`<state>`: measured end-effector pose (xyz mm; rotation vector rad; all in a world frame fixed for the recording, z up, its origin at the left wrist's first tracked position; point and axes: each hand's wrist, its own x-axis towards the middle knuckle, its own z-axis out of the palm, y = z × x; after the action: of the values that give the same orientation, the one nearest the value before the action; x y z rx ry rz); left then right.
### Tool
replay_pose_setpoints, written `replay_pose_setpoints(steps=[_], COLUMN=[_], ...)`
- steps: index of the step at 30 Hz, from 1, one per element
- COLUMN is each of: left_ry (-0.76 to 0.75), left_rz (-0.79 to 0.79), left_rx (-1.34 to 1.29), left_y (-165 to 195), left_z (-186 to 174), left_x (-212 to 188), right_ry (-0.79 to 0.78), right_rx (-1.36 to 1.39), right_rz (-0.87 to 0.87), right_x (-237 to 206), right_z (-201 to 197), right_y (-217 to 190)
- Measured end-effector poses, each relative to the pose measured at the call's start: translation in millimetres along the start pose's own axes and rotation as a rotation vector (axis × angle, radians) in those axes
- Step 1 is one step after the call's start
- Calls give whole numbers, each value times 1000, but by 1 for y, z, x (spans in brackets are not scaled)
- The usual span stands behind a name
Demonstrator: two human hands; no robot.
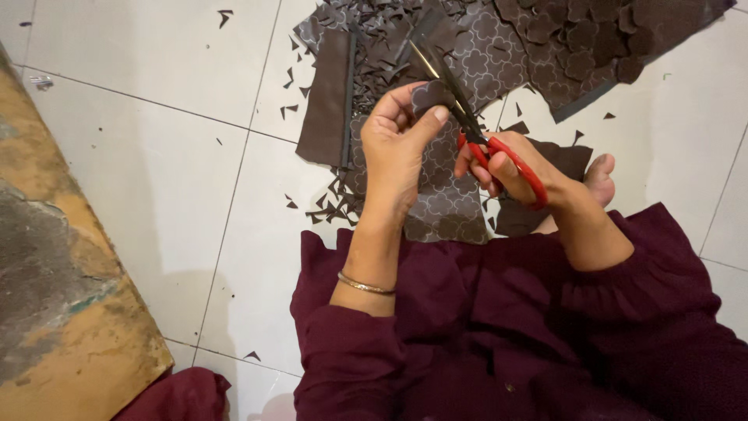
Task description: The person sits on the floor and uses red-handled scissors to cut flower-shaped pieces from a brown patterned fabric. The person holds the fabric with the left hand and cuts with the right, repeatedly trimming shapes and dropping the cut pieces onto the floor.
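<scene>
My left hand [393, 144] pinches a small dark brown cut-out piece [431, 97] between thumb and fingers, holding it up over the patterned sheet [456, 206] that lies on the floor [156, 179] in front of my lap. My right hand [499, 168] is closed through the red loops of the scissors [467, 125], whose blades point toward 11 o'clock and meet the piece at its right edge.

To cut well here, I judge I should feed the piece into the blades by turning it with my left fingers rather than swinging the scissors, use short bites near the pivot to follow the curved outline, and keep my left thumb back from the cutting line.

A pile of finished scalloped shapes [576, 39] lies at 1 o'clock from my hands, a folded brown strip [327, 97] at 10 o'clock, and small triangular scraps [327, 203] are scattered around the sheet.

I cannot tell how wide the blades are parted, since the piece and my fingers cover where they cross. The outline I am following is too dark to make out. The pile runs off the top edge, and my right foot [600, 175] is half hidden behind my wrist.
</scene>
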<state>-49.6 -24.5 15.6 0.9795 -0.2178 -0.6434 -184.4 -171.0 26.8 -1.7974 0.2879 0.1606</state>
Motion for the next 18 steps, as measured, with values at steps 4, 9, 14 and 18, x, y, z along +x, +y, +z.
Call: replay_pose_setpoints(steps=[4,9,14,18], left_ry=[6,24,31,44], left_rz=[-15,-25,-49,-69], left_rx=[-26,-38,-70,-47], left_y=[-4,-10,-13,-14], left_z=[0,-1,-2,-3], left_x=[0,1,3,5], right_ry=[3,-2,3,-97], right_rx=[48,63,54,64], right_rz=[36,38,43,-48], right_x=[-1,-1,-2,0], right_z=[0,1,-1,-5], right_y=[0,1,0,-6])
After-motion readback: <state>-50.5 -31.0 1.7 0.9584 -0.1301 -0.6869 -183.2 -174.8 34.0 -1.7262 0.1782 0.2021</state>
